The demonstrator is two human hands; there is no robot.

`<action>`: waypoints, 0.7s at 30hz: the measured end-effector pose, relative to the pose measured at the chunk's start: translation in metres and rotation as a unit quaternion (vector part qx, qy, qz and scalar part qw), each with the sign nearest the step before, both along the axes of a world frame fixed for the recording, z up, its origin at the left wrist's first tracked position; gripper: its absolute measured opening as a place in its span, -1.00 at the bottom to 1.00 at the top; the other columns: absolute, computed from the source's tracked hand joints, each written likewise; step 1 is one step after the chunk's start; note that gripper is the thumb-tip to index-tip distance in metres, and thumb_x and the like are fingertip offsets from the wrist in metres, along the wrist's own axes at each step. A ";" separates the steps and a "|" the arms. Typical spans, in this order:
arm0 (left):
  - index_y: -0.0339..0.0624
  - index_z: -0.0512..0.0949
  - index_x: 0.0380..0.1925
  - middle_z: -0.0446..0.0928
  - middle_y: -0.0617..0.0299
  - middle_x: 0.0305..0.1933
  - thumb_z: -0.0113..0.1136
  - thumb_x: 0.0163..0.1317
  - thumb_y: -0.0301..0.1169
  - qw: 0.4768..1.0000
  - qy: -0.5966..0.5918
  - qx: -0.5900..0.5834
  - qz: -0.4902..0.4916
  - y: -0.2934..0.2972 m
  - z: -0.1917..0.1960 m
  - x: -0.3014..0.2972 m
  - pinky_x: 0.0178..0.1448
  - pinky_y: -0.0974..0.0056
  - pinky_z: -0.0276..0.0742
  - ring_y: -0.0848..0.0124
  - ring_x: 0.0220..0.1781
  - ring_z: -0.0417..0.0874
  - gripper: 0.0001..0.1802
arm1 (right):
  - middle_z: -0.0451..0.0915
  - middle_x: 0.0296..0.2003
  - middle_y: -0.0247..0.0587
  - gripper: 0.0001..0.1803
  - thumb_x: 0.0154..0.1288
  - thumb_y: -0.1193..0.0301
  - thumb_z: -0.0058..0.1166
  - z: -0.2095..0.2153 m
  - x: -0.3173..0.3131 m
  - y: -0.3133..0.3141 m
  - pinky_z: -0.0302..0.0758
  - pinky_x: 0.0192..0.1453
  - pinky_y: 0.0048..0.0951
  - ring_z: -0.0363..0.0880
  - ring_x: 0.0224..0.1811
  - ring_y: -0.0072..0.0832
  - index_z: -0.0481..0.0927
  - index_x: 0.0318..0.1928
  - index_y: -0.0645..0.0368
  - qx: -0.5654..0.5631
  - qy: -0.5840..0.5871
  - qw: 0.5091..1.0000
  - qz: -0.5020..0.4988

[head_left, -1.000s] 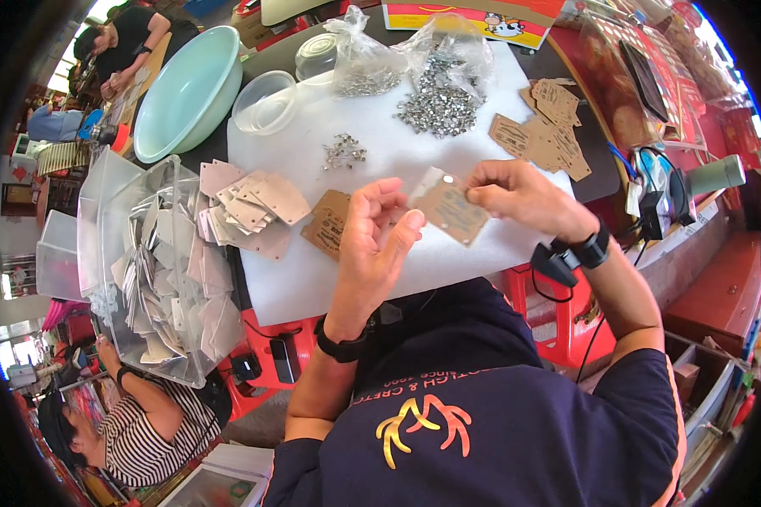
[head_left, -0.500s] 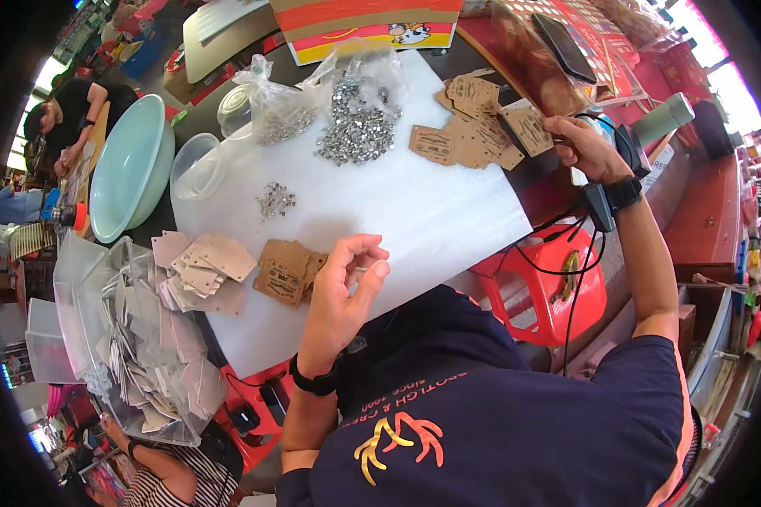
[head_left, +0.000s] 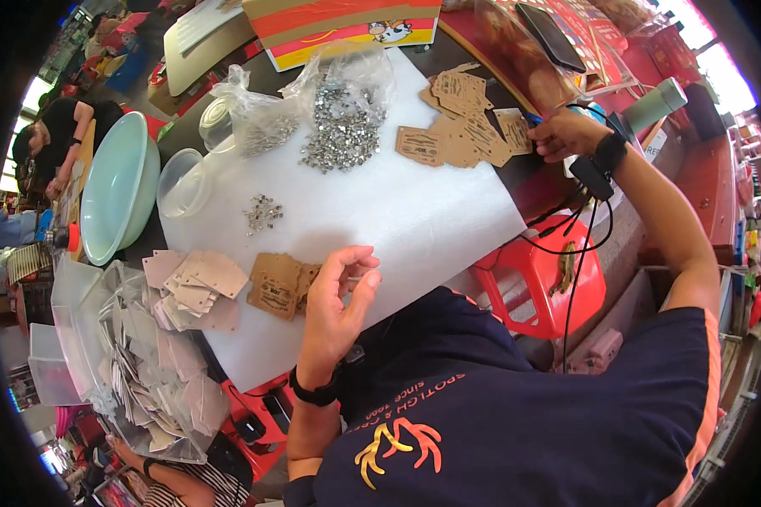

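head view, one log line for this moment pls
left hand: raised over white sheet, by brown tags | right hand: on far tag pile | metal bits: heaped in open bag

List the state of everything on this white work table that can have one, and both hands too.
Left hand: raised, fingers curled, nothing visible in it.
Right hand: stretched out, touching the scattered brown cardboard tags.
Clear plastic bag of small silver metal parts: open, contents spilling out.
Pale green plastic bowl: tilted on edge.
Clear plastic tub: upright, lidless.
Stack of brown cardboard tags: lying flat.
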State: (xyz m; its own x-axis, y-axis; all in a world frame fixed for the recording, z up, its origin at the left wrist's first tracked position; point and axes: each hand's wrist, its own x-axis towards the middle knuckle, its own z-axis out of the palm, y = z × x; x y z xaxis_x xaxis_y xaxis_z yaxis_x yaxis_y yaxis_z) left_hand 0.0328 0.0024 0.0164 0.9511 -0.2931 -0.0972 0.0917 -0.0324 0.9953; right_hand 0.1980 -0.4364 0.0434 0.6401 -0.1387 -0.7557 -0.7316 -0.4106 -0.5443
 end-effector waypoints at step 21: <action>-0.26 0.42 0.10 0.52 0.19 -0.03 0.08 0.37 -0.50 1.000 0.003 0.020 -0.006 0.006 0.000 0.001 -0.06 0.35 0.53 0.43 -0.10 0.59 -0.69 | 0.58 -0.32 -0.19 -0.66 0.35 0.24 0.16 0.005 0.008 -0.006 0.71 -0.21 -0.20 0.68 -0.29 -0.37 0.51 -0.10 0.28 -0.053 -0.034 0.994 0.084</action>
State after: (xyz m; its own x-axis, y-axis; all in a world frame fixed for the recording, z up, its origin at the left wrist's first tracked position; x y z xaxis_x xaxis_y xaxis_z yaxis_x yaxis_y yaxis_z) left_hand 0.0339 0.0079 0.0162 0.9467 -0.3009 -0.1149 0.0972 -0.0731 0.9926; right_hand 0.2065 -0.4422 0.0480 0.7106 -0.1021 -0.6962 -0.6107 -0.5810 -0.5381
